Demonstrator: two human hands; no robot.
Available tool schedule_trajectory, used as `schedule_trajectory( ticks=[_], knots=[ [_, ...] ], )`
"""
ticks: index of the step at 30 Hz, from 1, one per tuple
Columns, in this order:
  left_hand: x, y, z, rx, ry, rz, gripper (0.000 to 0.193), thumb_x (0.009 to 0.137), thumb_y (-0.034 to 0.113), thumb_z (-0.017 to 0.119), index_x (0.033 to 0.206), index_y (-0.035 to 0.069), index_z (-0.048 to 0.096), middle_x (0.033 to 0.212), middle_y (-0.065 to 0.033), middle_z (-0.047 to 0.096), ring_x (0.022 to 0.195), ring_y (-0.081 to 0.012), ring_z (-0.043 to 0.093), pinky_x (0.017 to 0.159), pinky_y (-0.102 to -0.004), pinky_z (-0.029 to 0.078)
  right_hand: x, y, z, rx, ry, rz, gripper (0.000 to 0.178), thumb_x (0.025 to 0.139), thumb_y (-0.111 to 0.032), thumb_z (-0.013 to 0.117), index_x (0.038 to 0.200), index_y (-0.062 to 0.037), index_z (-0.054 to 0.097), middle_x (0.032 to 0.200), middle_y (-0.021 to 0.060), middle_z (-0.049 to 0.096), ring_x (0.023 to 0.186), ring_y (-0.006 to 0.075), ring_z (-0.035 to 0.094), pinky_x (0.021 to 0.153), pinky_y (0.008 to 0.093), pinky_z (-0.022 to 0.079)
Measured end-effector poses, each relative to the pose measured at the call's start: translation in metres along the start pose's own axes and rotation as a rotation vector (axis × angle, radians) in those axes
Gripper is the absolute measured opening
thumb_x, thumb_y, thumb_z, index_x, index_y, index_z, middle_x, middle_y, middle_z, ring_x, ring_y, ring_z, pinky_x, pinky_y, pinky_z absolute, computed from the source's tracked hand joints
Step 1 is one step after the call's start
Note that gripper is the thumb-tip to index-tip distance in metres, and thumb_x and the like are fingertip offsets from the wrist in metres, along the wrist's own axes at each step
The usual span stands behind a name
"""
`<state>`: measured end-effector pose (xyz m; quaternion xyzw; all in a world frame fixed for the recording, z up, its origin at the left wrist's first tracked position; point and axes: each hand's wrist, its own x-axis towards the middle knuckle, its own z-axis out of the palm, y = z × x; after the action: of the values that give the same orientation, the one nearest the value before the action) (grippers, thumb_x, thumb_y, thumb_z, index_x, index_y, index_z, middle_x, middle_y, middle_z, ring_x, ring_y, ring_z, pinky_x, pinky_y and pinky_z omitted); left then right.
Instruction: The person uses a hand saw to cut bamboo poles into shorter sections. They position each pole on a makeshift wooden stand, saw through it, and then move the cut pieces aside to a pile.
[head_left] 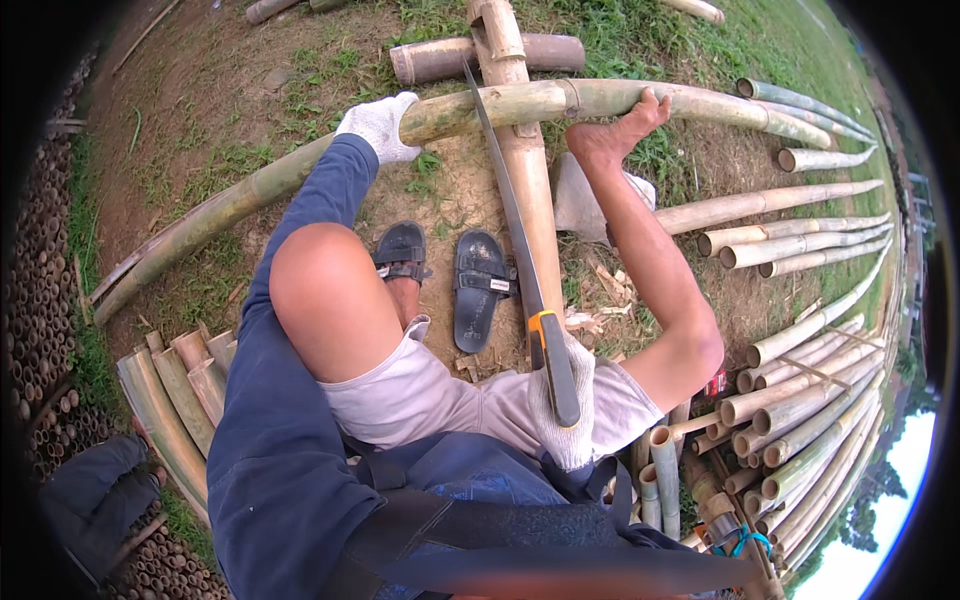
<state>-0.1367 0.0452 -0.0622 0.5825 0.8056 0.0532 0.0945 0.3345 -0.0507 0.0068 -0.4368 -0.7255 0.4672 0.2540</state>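
Observation:
A long greenish bamboo pole (590,98) lies crosswise in front of me over a thicker pale bamboo beam (530,190). My left hand (380,128), in a white knit glove, is wrapped round the pole left of the beam. My right hand (572,405), also gloved, grips the black and orange handle of a handsaw (512,215) close to my body. The saw's long blade points away from me and crosses the pole just right of my left hand. My bare right foot (615,135) presses on the pole right of the beam.
A short bamboo piece (435,62) crosses the beam's far end. Black sandals (480,290) are on the dirt, my left foot in one. Cut bamboo poles (800,400) are stacked at right, others (185,395) at left. Someone in dark trousers (95,500) is at lower left.

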Motion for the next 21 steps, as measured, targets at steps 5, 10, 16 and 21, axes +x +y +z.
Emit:
schedule_trajectory(
  ticks=[5,10,16,21],
  knots=[
    [-0.008,-0.001,0.004,-0.017,0.089,0.018,0.088,0.081,0.048,0.091,0.155,0.018,0.055,0.132,-0.0168,0.076,0.12,-0.0382,0.076,0.103,-0.0515,0.061,0.21,-0.028,0.08,0.021,-0.005,-0.356,0.057,0.098,0.0,0.073,0.151,0.0017,0.054,0.14,0.0188,0.063,0.132,0.0303,0.063,0.116,0.0385,0.049],
    [-0.005,-0.002,0.005,0.029,0.026,0.013,0.09,0.08,0.047,0.091,0.157,0.019,0.053,0.134,-0.0162,0.076,0.12,-0.0383,0.076,0.103,-0.0509,0.061,0.131,0.001,0.06,0.009,-0.019,-0.336,0.061,0.098,0.0,0.073,0.154,0.0017,0.051,0.147,0.0218,0.062,0.134,0.0332,0.065,0.117,0.0408,0.05],
    [-0.002,-0.002,0.009,0.071,-0.009,-0.008,0.093,0.082,0.048,0.091,0.159,0.015,0.051,0.137,-0.0177,0.074,0.12,-0.0375,0.076,0.102,-0.0499,0.063,-0.015,0.062,-0.018,-0.159,-0.087,-0.078,0.052,0.096,0.004,0.067,0.147,0.005,0.062,0.134,0.021,0.071,0.125,0.0303,0.072,0.114,0.0416,0.053],
    [-0.011,0.002,0.01,0.038,0.086,-0.01,0.091,0.079,0.045,0.093,0.155,0.014,0.054,0.132,-0.017,0.075,0.117,-0.0382,0.076,0.101,-0.0514,0.063,0.143,-0.01,0.053,-0.168,-0.043,-0.182,0.056,0.099,-0.003,0.07,0.152,0.0006,0.052,0.136,0.0199,0.065,0.13,0.0301,0.066,0.115,0.0417,0.049]
  ],
)
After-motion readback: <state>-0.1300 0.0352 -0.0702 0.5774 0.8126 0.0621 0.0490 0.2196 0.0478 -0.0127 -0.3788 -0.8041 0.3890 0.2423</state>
